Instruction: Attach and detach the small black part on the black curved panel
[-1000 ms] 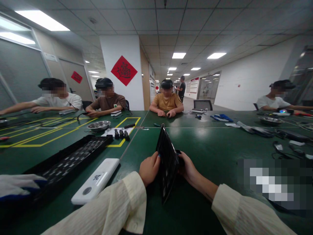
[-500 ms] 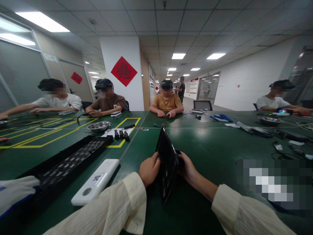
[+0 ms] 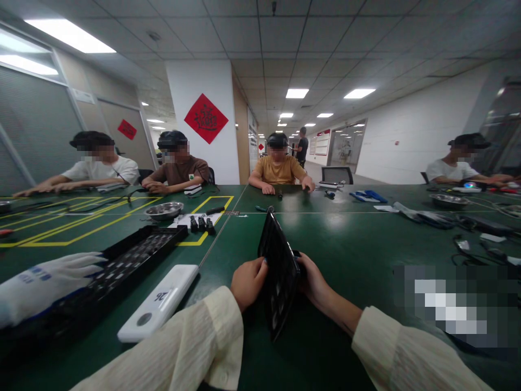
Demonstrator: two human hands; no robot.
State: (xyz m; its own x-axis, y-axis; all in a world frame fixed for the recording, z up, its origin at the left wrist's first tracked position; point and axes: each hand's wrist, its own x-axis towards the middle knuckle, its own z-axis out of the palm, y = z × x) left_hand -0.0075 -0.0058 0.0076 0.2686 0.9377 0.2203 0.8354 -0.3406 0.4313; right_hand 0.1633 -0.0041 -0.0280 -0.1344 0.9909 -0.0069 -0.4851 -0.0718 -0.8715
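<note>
The black panel (image 3: 280, 288) stands tilted, long axis near to far; the left hand (image 3: 247, 281) grips its left side, the right hand (image 3: 314, 279) curls at its right, hold unclear.

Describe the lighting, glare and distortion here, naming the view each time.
Head view: ceiling lights burn out white; head view: the table carries pale reflections; head view: the panel is mostly dark, with a glint along its edge; head view: wide-angle distortion seems to skew the side walls.
</note>
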